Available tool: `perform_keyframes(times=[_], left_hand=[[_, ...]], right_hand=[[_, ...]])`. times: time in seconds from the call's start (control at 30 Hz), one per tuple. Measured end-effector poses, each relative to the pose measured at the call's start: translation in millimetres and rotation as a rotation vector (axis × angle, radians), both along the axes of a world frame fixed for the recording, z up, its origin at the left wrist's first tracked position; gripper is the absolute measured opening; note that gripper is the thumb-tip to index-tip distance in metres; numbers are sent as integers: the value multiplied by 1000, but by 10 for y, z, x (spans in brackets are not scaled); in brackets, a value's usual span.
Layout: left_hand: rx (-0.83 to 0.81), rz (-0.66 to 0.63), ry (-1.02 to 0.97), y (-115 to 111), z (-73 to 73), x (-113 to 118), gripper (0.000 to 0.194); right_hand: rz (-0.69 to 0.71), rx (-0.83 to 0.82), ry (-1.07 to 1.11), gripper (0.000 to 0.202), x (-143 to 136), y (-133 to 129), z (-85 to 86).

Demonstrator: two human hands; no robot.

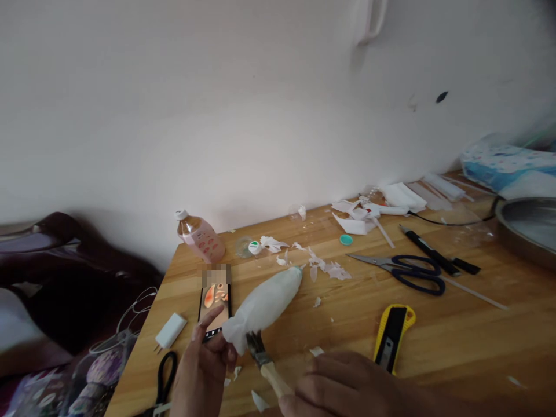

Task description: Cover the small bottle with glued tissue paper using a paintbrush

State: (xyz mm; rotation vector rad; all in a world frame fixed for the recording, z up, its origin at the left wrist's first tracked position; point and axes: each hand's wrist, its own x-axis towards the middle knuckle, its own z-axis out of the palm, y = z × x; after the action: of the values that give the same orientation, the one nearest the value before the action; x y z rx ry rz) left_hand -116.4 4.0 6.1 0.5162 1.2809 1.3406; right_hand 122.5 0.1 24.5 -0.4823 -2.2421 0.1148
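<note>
A white, paper-covered form [270, 300], shaped like a bottle with a pale green tip, lies slanted above the wooden table. My left hand [205, 365] pinches its near, crumpled end between thumb and curled fingers, with the index finger stretched out over a phone [217, 307]. In my right hand [336, 385] is a brush [273, 373] with a pale wooden handle; its dark bristles touch the form close to the left hand. The phone's lit screen shows an orange-toned picture, its upper part blurred out. White paper scraps [328, 267] lie just beyond the form.
Right of the form are scissors [402, 269], a yellow box cutter [393, 336] and a black marker-like stick [428, 249]. A glue gun [386, 209], paper pieces and a metal basin [527, 231] stand farther back. A pink bottle [200, 237] and white charger [171, 331] are left.
</note>
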Motion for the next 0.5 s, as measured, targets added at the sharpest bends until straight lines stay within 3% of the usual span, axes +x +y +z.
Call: perform_keyframes(times=[0.17,0.33,0.43,0.5], left_hand=[[7,18,28,14,-14,3,58],[2,22,11,19,7,21,64],[2,6,3,13,6,10,64],[6,3,-7,8,-1,4,64]], right_hand=[[52,1,33,22,115,33,52],[-8,-114,185,23,304,66,287],[-36,-34,158,26,275,133,389],[13,77,57,22,207,165,368]])
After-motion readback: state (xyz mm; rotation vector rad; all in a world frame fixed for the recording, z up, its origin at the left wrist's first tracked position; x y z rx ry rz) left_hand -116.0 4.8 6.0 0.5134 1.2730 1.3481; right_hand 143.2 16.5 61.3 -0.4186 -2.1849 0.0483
